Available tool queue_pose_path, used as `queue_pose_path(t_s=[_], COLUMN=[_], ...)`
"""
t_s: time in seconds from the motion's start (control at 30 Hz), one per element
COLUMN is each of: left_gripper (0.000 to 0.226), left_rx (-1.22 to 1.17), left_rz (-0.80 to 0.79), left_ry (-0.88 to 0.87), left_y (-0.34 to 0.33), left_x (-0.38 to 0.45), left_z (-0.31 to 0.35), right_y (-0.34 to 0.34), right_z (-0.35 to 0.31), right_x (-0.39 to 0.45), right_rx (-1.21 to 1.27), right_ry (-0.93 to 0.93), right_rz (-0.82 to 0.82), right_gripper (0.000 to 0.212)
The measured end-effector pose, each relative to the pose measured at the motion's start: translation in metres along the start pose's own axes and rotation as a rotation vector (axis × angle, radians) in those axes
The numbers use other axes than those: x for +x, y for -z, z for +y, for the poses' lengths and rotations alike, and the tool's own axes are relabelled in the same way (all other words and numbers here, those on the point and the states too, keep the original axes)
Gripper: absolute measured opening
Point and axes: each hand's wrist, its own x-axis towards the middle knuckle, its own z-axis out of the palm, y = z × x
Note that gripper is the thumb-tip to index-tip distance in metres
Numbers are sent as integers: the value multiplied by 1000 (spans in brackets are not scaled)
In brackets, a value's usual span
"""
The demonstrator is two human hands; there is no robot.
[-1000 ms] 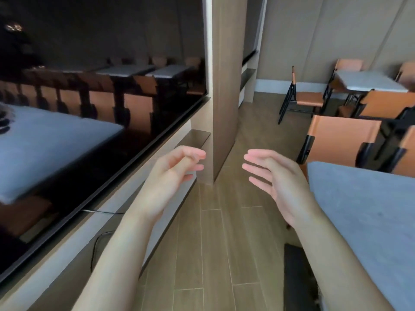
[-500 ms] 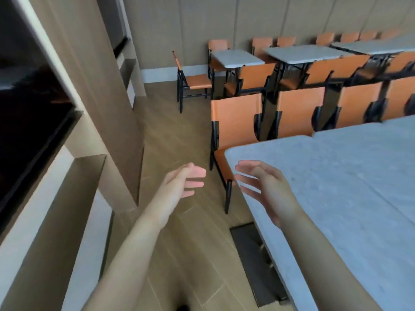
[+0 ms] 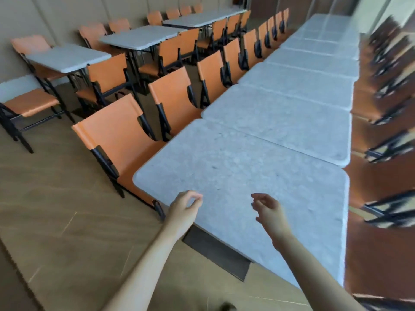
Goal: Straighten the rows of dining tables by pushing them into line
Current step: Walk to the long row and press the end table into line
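Observation:
A long row of grey speckled dining tables runs away from me; the nearest table point(image 3: 235, 171) fills the middle of the view and the second table point(image 3: 280, 122) butts against its far edge, offset a little. My left hand point(image 3: 183, 209) hovers at the near edge of the nearest table, fingers loosely curled and holding nothing. My right hand point(image 3: 269, 212) floats just above the tabletop near that edge, fingers apart and empty. Whether either hand touches the table is unclear.
Orange chairs with black frames point(image 3: 116, 140) line the left side of the row, and more blurred chairs point(image 3: 386, 140) line the right. A second row of smaller tables point(image 3: 67, 56) stands by the far wall. Wooden floor lies at lower left, with a dark table base point(image 3: 215, 252) under the nearest table.
My view has swung right from the dark glass partition and pillar to the table row. Both hands have come from over the floor to the near edge of the nearest table.

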Motion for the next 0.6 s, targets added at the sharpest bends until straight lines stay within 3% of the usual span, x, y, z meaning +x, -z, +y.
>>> queue_pose_path(t_s=[0.23, 0.37, 0.47, 0.6], left_gripper=[16, 13, 45, 65], left_rx=[257, 413, 599, 763], left_rz=[-338, -270, -294, -335], left_ry=[-55, -76, -54, -56], left_y=[-53, -63, -65, -75], left_x=[112, 187, 252, 355], left_z=[-19, -46, -59, -60], right_y=[38, 30, 18, 5], right_z=[49, 61, 52, 42], right_x=[63, 136, 203, 305], right_rx=[-144, -203, -329, -474], right_ry=[-146, -234, -237, -203], right_rz=[267, 303, 304, 308], right_gripper=[26, 27, 34, 48])
